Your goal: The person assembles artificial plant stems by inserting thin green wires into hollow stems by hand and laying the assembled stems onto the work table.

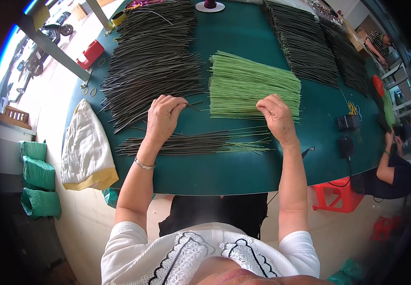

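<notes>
My left hand (165,114) is closed in a pinch at the near edge of a broad pile of dark thin tubes (153,71). A single dark tube (194,106) sticks out to the right of its fingertips. My right hand (277,116) is also pinched, over the near right part of a pile of thin green wires (253,83); whatever lies between those fingers blends into the green behind. Nearer to me lies a loose row of dark tubes with green wires (186,142) showing from their right ends.
More dark tubes (303,45) are stacked at the back right of the green table (205,175). A white cloth piece (89,147) with a yellow edge lies at left. A black box (348,122) sits at right, above a red stool (338,194). Other people work at far right.
</notes>
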Demonstrator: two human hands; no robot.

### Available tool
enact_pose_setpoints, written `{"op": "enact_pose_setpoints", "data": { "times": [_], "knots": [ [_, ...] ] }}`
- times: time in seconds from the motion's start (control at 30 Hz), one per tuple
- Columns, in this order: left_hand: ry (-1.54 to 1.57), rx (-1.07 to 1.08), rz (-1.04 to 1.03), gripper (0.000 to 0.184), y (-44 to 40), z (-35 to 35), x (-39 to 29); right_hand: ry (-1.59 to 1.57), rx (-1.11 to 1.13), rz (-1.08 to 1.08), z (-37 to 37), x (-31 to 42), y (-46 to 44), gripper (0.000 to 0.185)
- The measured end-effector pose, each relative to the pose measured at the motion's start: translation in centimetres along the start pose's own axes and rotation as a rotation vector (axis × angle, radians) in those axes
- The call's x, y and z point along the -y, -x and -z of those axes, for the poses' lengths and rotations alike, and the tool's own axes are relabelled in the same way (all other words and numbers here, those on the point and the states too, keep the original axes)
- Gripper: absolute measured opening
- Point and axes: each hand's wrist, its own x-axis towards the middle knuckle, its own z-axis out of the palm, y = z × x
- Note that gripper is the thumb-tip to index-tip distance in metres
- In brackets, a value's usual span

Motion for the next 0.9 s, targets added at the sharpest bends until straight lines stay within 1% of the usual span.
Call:
{"op": "enact_pose_setpoints", "data": {
  "times": [0.13, 0.2, 0.23, 0.3, 0.33, 0.4, 0.43, 0.5, 0.53, 0.57, 0.67, 0.77, 0.83, 0.9],
  "knots": [
    [-0.019, -0.029, -0.084, 0.012, 0.2, -0.1, 0.4, 0.041, 0.007, 0.022, -0.1, 0.3, 0.2, 0.008],
    [0.085, 0.045, 0.088, 0.012, 0.3, 0.1, 0.3, 0.035, 0.000, 0.026, -0.1, 0.3, 0.1, 0.008],
    [0.086, 0.044, 0.087, 0.012, 0.2, 0.2, 0.1, -0.005, 0.005, -0.003, 0.0, 0.4, 0.0, 0.008],
    [0.258, 0.136, 0.253, 0.012, 0.0, 0.6, -0.5, -0.046, 0.010, -0.032, 0.0, 0.5, 0.0, 0.008],
    [0.258, 0.135, 0.252, 0.012, 0.1, 0.5, -0.4, -0.058, 0.019, -0.038, 0.0, 0.6, 0.0, 0.007],
    [0.240, 0.137, 0.137, 0.012, 0.3, 0.1, -0.3, -0.064, 0.023, -0.051, -0.3, 0.8, 0.1, 0.007],
    [0.249, 0.147, 0.128, 0.012, 0.4, -0.2, -0.4, -0.086, 0.059, -0.010, -0.7, 1.1, 0.1, 0.007],
    [0.115, 0.149, -0.138, 0.011, 0.8, -1.1, -1.2, -0.122, 0.118, 0.064, -1.8, 1.9, 0.2, 0.006],
    [0.112, 0.179, -0.109, 0.009, 1.0, -1.3, -2.0, -0.101, 0.142, 0.095, -2.2, 2.3, 0.3, 0.008],
    [0.132, 0.191, -0.128, 0.009, 1.0, -1.4, -2.3, -0.113, 0.175, 0.079, -2.2, 2.7, 0.3, 0.010],
    [0.126, 0.173, -0.043, 0.009, 0.9, -1.1, -1.7, -0.127, 0.157, 0.044, -1.0, 2.3, 0.2, 0.012],
    [0.137, 0.144, -0.022, 0.009, 0.7, -0.5, -1.3, -0.030, 0.155, -0.087, 0.8, 0.8, 0.1, 0.007],
    [0.127, 0.155, -0.030, 0.009, 0.8, -0.3, -1.4, -0.100, 0.153, -0.090, 0.6, 0.4, 0.2, 0.006],
    [0.101, 0.196, -0.120, 0.010, 0.8, -0.3, -1.8, -0.135, 0.194, -0.071, 0.0, 1.2, 0.1, 0.006]
  ]
}}
